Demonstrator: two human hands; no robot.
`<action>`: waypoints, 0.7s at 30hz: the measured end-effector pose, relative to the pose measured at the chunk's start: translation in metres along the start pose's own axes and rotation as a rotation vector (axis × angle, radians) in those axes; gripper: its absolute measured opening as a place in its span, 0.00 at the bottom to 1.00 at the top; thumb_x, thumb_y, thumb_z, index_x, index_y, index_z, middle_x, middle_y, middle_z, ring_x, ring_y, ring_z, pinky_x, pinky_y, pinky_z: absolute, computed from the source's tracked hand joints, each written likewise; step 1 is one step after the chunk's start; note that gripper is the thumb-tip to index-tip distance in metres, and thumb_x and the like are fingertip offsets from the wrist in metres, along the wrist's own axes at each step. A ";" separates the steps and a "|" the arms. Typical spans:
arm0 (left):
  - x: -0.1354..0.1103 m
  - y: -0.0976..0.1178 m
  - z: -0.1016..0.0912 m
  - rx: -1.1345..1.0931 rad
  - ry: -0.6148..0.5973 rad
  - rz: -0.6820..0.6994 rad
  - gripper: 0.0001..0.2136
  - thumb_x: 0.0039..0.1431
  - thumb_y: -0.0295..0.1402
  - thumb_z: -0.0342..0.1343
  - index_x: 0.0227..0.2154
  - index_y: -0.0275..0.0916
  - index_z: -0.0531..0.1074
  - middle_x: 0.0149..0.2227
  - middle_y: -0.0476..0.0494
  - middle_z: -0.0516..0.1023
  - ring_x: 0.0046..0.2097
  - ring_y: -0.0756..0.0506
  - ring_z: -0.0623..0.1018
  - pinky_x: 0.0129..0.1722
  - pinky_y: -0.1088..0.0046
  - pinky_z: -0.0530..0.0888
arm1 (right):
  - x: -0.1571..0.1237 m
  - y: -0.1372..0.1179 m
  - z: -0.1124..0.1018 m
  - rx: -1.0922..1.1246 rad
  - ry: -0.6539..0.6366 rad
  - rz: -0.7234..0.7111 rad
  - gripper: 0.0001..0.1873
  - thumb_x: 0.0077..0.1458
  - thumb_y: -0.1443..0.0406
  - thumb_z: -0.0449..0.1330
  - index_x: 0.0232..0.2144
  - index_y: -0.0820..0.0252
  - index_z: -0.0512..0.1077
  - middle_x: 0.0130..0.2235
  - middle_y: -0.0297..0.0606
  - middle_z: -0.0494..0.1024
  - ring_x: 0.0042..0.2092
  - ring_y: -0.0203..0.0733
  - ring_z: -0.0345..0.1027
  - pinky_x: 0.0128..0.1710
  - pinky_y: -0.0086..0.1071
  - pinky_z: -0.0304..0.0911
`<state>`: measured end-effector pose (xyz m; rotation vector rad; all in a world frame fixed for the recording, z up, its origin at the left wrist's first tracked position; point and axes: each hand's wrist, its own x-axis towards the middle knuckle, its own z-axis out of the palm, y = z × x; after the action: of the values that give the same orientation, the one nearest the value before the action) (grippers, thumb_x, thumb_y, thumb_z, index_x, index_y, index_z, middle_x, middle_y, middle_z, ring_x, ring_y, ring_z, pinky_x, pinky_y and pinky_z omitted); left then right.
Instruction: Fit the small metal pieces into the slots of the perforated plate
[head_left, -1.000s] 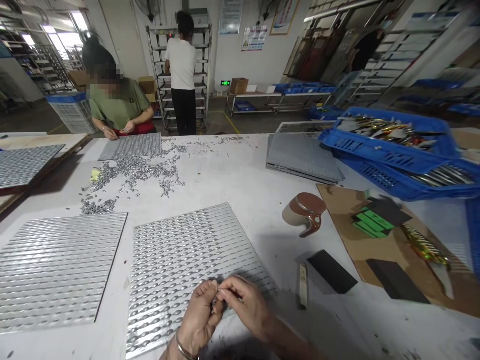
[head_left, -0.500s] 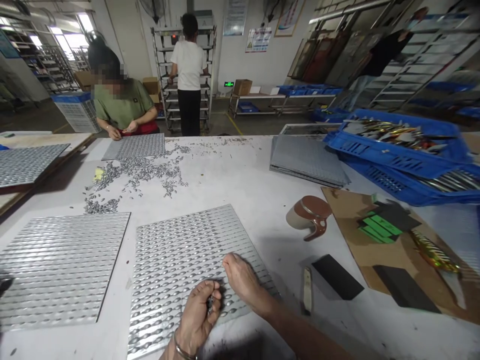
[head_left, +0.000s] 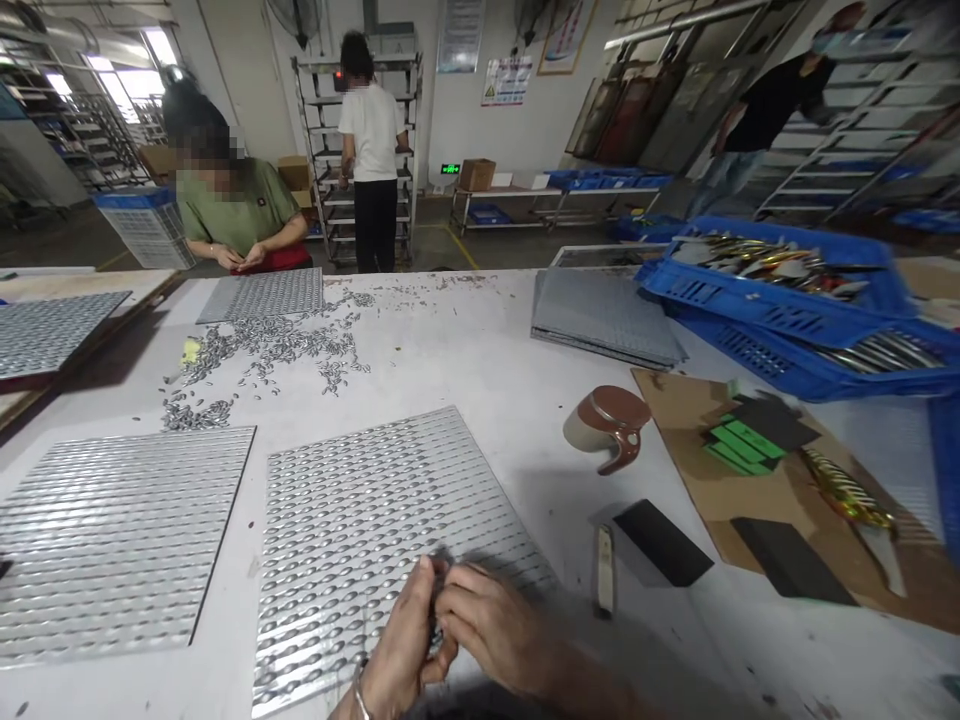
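Observation:
My left hand point(head_left: 405, 635) is closed in a loose cup over the near edge of a ribbed board point(head_left: 480, 500). Small silver spindle-shaped pieces show faintly between its fingers. My right hand point(head_left: 487, 620) meets it, with fingertips pinched together at the left thumb and fingers; whatever they grip is hidden. Rows of silver spindle-shaped pieces point(head_left: 337, 520) lie along the board's grooves, mainly on the left and middle, while the right-hand grooves look bare. Another ribbed board point(head_left: 127, 540) lies to the left, and loose silver pieces point(head_left: 262, 345) are heaped beyond both boards.
Right of the board are a brown mug point(head_left: 615, 415), a pale-handled cutter point(head_left: 604, 570) and a dark flat block point(head_left: 664, 542). Farther right are cardboard point(head_left: 690, 480), stacked boards point(head_left: 600, 315) and blue crates point(head_left: 772, 300). A co-worker point(head_left: 240, 215) sits across the table.
My right hand has come back from the board's grooves to my left hand, and their fingertips now meet. The view has shifted slightly.

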<state>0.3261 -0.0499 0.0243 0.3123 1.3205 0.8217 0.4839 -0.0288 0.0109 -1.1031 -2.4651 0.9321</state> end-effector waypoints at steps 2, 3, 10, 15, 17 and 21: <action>0.000 -0.003 0.001 -0.023 -0.070 -0.076 0.15 0.61 0.53 0.65 0.33 0.47 0.82 0.26 0.50 0.77 0.26 0.50 0.72 0.27 0.74 0.50 | -0.004 0.005 0.008 -0.002 0.020 0.036 0.10 0.67 0.71 0.56 0.34 0.55 0.72 0.41 0.36 0.79 0.45 0.43 0.72 0.50 0.34 0.67; 0.001 -0.004 0.000 -0.035 -0.116 -0.091 0.16 0.61 0.54 0.64 0.33 0.47 0.81 0.26 0.50 0.76 0.26 0.51 0.70 0.27 0.74 0.49 | -0.004 0.010 0.011 0.005 0.041 0.066 0.10 0.67 0.71 0.56 0.34 0.55 0.71 0.40 0.36 0.79 0.44 0.42 0.72 0.48 0.34 0.67; 0.010 -0.002 -0.006 -0.010 -0.221 0.022 0.13 0.65 0.46 0.62 0.30 0.45 0.82 0.27 0.47 0.81 0.21 0.54 0.60 0.26 0.71 0.44 | 0.020 0.054 0.002 -0.021 0.284 0.232 0.11 0.68 0.70 0.51 0.33 0.54 0.69 0.37 0.36 0.76 0.39 0.41 0.71 0.42 0.34 0.66; 0.012 -0.001 -0.009 0.006 -0.203 0.040 0.12 0.66 0.43 0.62 0.30 0.42 0.81 0.28 0.45 0.81 0.22 0.54 0.61 0.25 0.71 0.45 | 0.030 0.067 0.000 -0.060 0.240 0.183 0.14 0.65 0.73 0.49 0.43 0.56 0.73 0.41 0.39 0.79 0.44 0.43 0.74 0.45 0.34 0.67; 0.012 0.000 -0.010 0.012 -0.183 0.048 0.12 0.65 0.43 0.62 0.30 0.41 0.81 0.28 0.44 0.81 0.22 0.53 0.61 0.25 0.71 0.47 | 0.029 0.068 0.001 -0.062 0.240 0.170 0.16 0.66 0.73 0.49 0.46 0.56 0.74 0.43 0.41 0.80 0.45 0.44 0.74 0.46 0.35 0.68; 0.012 -0.001 -0.010 -0.030 -0.206 0.064 0.12 0.64 0.43 0.63 0.28 0.42 0.81 0.27 0.45 0.81 0.21 0.54 0.60 0.26 0.72 0.46 | 0.031 0.070 0.003 0.091 0.305 0.241 0.09 0.65 0.69 0.52 0.38 0.56 0.73 0.35 0.38 0.81 0.38 0.44 0.76 0.40 0.35 0.69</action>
<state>0.3174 -0.0447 0.0130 0.4062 1.1098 0.8388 0.5016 0.0278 -0.0374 -1.4166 -2.0597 0.8562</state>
